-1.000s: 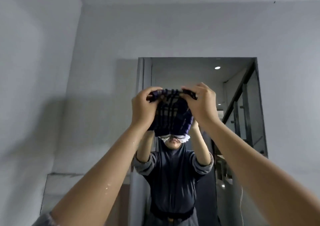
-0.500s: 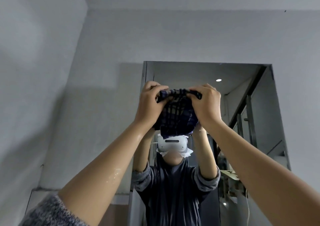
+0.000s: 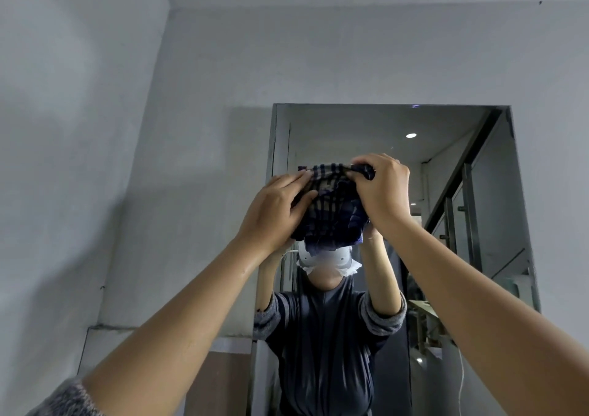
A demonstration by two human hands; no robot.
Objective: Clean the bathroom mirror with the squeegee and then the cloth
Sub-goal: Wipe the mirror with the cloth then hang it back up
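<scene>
A tall frameless mirror (image 3: 497, 192) hangs on the grey wall ahead. In front of its upper middle I hold up a dark blue checked cloth (image 3: 331, 211) with both arms raised. My right hand (image 3: 381, 189) pinches the cloth's top right corner. My left hand (image 3: 274, 211) lies flatter along the cloth's left side, fingers stretched over the fabric. Whether the cloth touches the glass I cannot tell. The mirror reflects a person in a dark top with both arms lifted. No squeegee is in view.
A grey side wall (image 3: 70, 160) closes in on the left, meeting the mirror wall at a corner. The mirror reflects a stair railing, a ceiling light and a doorway behind. Below the mirror's left edge is a brown panel (image 3: 223, 380).
My view has tilted down a little, so the mirror sits lower and larger in frame. My left hand has loosened from a pinch and spread flatter over the cloth's left side.
</scene>
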